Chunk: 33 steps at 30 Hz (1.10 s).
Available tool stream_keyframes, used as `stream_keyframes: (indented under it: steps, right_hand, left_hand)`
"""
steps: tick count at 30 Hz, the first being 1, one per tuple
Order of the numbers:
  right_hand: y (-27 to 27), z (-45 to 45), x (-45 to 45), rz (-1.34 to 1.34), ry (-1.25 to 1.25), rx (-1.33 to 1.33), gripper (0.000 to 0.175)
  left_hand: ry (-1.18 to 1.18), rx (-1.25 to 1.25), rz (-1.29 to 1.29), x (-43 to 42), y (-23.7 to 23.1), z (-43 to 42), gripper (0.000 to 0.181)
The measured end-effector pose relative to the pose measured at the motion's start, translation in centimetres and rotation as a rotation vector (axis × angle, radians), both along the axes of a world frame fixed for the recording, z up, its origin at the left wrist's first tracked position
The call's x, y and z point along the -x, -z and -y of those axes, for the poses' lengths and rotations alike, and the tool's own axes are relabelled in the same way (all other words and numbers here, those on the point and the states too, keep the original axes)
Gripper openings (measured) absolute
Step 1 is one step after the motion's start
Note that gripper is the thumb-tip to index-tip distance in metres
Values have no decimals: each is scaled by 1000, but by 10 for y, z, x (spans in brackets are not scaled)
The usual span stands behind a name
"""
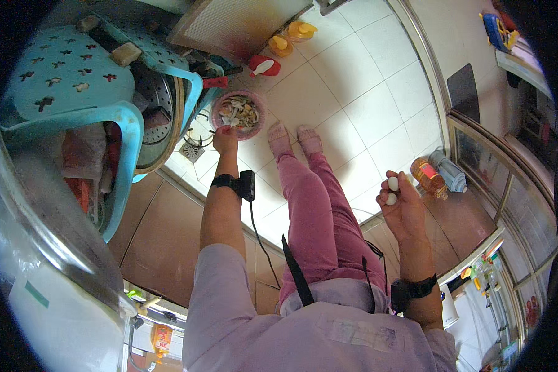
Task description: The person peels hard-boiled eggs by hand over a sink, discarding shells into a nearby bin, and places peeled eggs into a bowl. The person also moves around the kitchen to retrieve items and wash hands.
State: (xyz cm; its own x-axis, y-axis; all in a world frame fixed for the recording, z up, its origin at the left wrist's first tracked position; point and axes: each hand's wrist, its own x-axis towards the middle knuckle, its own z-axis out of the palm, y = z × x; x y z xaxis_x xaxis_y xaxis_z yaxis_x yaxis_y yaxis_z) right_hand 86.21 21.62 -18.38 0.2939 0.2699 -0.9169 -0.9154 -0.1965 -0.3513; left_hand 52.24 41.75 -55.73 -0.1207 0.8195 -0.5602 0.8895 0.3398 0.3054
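Observation:
My right hand (403, 209) is raised on the right with its fingers curled around two white, egg-like things (392, 184). They look like small eggs. Out ahead, my left hand (225, 140) is at the near rim of a round pink bin (259, 128) on the floor. Its fingers are partly hidden, so I cannot tell whether they grip the rim or hold something. Inside the bin lies a heap of food scraps (238, 113), pale and brownish pieces mixed together.
Light blue plastic stools (69, 111) and a pot lid stand at left. A floor drain (191, 151) lies beside the bin. Orange jugs (280, 45) and a red scoop-like thing (265, 66) line the far wall. Bottles (428, 176) lie at right, beside glazed panels (481, 162).

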Motion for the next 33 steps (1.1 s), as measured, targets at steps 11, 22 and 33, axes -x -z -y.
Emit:
stream_keyframes:
  steps: [11,22,33]
  right_hand:
    - [-9,-36,27,-248,-35,-246,43]
    - [-82,-111,65,-457,-44,-626,49]
    - [-166,-128,81,-441,-150,-804,49]
  left_hand:
    - [-413,340,789,-23,-114,9,12]
    - [-160,72,964,-78,-431,43,10]
    - [-141,-2,951,-117,-546,73,11]
